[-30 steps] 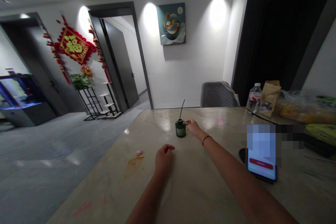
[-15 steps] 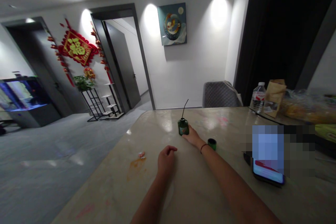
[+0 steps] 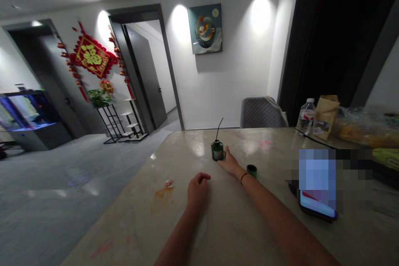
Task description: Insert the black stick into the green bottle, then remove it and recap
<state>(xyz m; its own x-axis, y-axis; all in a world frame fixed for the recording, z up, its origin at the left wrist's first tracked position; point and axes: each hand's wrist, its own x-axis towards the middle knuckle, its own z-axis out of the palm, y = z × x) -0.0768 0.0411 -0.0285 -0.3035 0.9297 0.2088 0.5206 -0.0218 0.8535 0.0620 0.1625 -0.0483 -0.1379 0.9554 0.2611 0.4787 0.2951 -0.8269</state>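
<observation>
Green glass bottle [image 3: 217, 151] stands upright toward the surface's [image 3: 224, 224] far edge, its black stick [image 3: 219, 128] leaning right. Right hand [image 3: 230, 161] rests beside it, fingers open; left hand [image 3: 197, 187] loosely curled, holding nothing.

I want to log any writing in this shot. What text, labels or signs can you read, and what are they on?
Red wall hanging: one large gold character, likely "福".
Green bottle: label too small to read.
Water bottle: label blurred.
Paper bag: print unreadable.
Phone: screen text unreadable.
</observation>
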